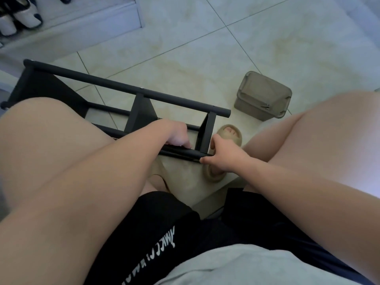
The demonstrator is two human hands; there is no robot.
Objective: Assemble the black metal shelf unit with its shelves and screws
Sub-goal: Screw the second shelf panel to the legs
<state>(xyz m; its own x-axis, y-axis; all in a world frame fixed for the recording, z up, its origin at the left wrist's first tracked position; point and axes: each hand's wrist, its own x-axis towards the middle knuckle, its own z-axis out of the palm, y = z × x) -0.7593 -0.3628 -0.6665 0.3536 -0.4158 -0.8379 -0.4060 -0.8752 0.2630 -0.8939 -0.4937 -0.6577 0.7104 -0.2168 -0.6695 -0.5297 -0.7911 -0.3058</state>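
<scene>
The black shelf unit [131, 91] lies on its side on the tiled floor [205, 48], between our knees. Our left grip [177, 136] is clenched around the near rail [185, 154] of the unit, with the fingers curled over it from above. Our right grip [222, 153] is just beside the left one, at the end of the same rail. It pinches this end, with the thumb under the rail and the other fingers against the corner where the end shelf panel [205, 130] meets it. A second shelf panel [141, 112] stands beyond the left grip, and the far rail [185, 101] runs beyond both grips.

Directly behind the right grip we see a beige slipper [230, 132] on a foot. Further out from the right grip, well apart from the unit, a grey-brown box [263, 95] stands on the floor. On its lid lie small metal pieces [267, 106] that look like screws. Far beyond the left grip, white shoes [26, 17] stand on a low step.
</scene>
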